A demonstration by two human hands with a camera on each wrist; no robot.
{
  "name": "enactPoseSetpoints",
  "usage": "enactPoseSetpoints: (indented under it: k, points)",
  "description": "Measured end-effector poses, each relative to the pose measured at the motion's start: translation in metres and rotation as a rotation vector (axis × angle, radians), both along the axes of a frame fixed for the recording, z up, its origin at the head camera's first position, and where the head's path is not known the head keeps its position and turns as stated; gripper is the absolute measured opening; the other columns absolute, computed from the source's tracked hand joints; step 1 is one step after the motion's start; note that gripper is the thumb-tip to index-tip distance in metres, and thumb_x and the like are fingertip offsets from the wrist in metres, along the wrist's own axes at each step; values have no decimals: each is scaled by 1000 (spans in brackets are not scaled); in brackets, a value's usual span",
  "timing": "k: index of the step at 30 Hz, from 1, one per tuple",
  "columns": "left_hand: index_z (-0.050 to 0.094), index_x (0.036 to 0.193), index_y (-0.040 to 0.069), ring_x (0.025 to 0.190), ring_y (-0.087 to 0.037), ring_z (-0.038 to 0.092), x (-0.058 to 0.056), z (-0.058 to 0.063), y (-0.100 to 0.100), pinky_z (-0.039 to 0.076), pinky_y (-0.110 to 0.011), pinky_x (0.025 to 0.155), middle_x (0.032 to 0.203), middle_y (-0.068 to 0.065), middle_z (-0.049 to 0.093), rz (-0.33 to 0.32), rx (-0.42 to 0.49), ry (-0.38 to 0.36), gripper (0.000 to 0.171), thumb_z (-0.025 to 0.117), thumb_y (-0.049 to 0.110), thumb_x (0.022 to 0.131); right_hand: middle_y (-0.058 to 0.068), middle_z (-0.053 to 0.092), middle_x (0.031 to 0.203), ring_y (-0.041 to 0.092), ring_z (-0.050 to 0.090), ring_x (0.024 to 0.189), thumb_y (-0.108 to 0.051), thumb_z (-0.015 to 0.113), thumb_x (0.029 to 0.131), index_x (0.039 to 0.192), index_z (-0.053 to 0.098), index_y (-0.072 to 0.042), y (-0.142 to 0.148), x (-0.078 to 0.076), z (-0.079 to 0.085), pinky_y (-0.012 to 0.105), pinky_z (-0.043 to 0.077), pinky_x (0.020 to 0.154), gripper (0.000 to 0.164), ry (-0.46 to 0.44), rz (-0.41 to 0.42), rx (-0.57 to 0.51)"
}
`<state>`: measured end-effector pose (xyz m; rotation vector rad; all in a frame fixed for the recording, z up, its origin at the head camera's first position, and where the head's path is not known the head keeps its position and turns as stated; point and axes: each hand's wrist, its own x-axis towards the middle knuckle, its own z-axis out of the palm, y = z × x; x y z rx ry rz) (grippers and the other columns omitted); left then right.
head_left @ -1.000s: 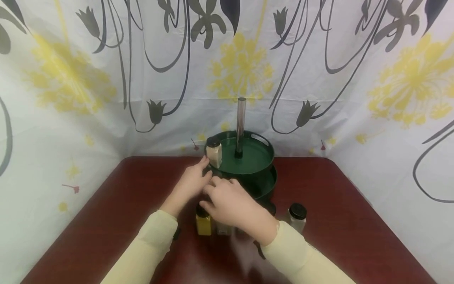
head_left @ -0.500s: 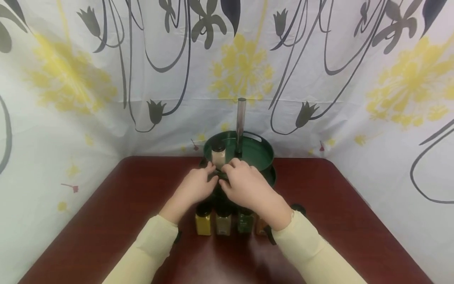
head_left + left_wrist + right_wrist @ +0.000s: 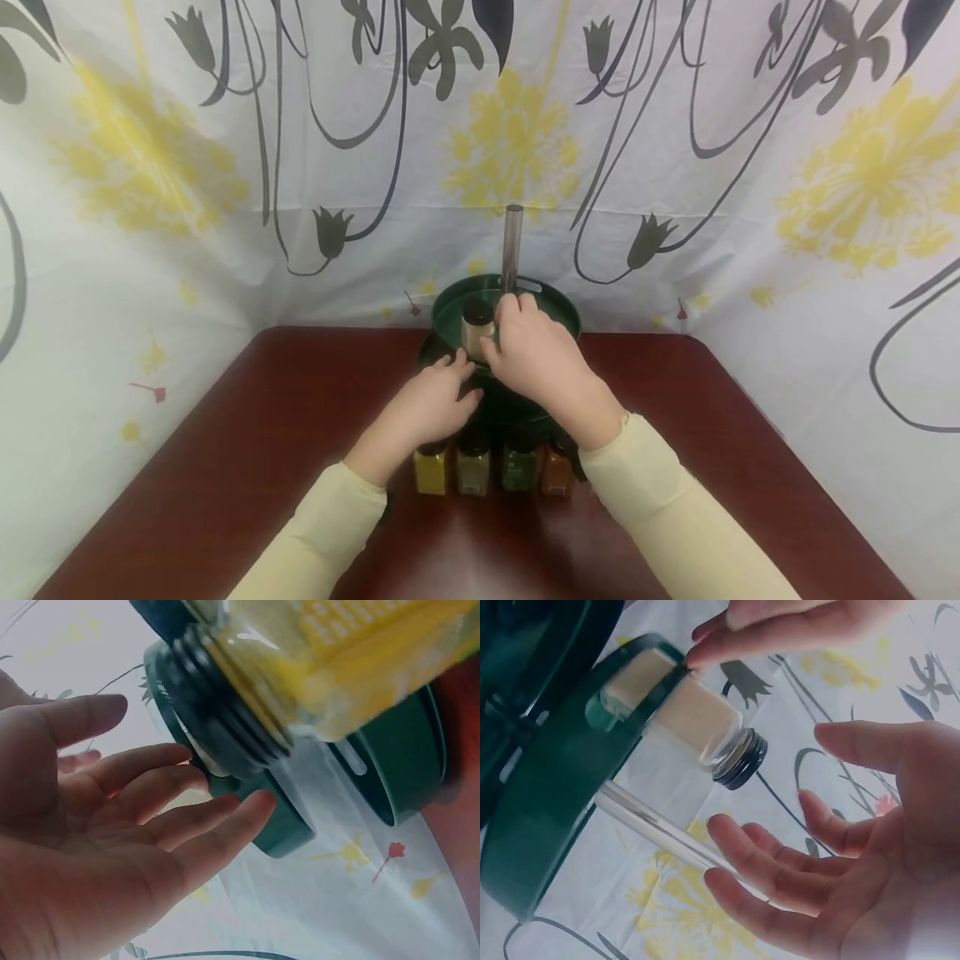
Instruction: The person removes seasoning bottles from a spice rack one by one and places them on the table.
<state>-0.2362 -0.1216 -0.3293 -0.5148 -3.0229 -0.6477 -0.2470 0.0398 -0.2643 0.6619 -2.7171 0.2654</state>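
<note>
In the head view, a square jar of pale powder with a black lid (image 3: 477, 331) stands on the upper level of a green two-level round tray (image 3: 444, 310), near its front rim. My left hand (image 3: 423, 404) is at the tray's front left, its fingertips at the rim just below the jar. In the right wrist view, those fingertips (image 3: 705, 649) touch the rim. My right hand (image 3: 540, 350) hovers right of the jar, fingers spread and loosely bent, holding nothing. A gap separates it from the jar in the right wrist view. A shiny metal post (image 3: 513, 246) rises from the tray's middle.
Below my hands, a row of black-lidded jars stands in front of the tray: yellow (image 3: 431, 473), greyish (image 3: 473, 475), green (image 3: 520, 472) and orange (image 3: 557, 475). They stand on a dark red table (image 3: 315, 392). A patterned white curtain (image 3: 375, 167) hangs behind.
The tray has turned, carrying the pale jar rightward along the front, while its back handle slot shifted left. My right hand rose to the jar's right side; my left hand moved slightly right.
</note>
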Motion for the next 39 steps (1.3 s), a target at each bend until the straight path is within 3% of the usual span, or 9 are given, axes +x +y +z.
enactPoseSetpoints:
  k: [6,9,12,17,24,29,35,39]
  points:
    - [40,147,10,141,-30,20,6,2,2,30,-54,108,156,-8,22,-39,14,-39,55,48,38,100,24,42,129,25,58,83,-41,52,97,145,33,-7,-8,-13,5,37,52,59,62,-39,-1,8]
    - [39,148,12,141,-31,20,8,4,4,31,-55,107,156,-8,21,-51,26,-42,55,48,38,101,22,40,135,25,58,83,-39,52,98,151,30,-15,-13,-16,5,35,51,55,62,-52,11,30]
    - [36,149,13,141,-31,21,9,5,5,34,-54,105,156,-8,22,-58,27,-43,57,48,40,101,20,42,135,24,59,81,-34,50,99,150,33,-19,-16,-19,3,34,50,54,56,-64,23,61]
    - [32,151,14,140,-30,23,11,6,5,37,-51,104,156,-7,22,-74,16,-47,58,47,40,101,22,41,134,27,60,85,-27,49,101,144,44,-14,-17,-24,-3,34,52,56,46,-68,32,66]
    - [40,147,11,140,-31,23,12,6,5,31,-53,108,156,-7,22,-91,21,-44,53,47,36,101,24,35,128,20,57,68,-26,51,100,144,44,-13,-18,-36,-8,30,49,50,46,-98,2,34]
    - [40,147,11,139,-31,25,12,7,3,31,-52,108,155,-5,25,-96,33,-44,53,47,37,101,26,42,123,23,60,72,-27,52,100,138,46,-6,-17,-40,-9,33,53,57,45,-91,6,62]
    - [43,146,12,138,-26,29,9,1,-9,32,-50,108,155,0,29,-121,131,-18,52,50,37,100,21,48,121,24,60,84,-34,54,98,137,46,-5,-15,-44,-6,37,54,69,49,-181,1,29]
    - [47,143,12,137,-20,32,9,-1,-23,35,-48,107,154,1,32,-93,217,15,50,52,35,100,21,44,128,25,59,88,-37,53,98,138,46,-9,-10,-47,-2,39,53,71,49,-243,-3,-15]
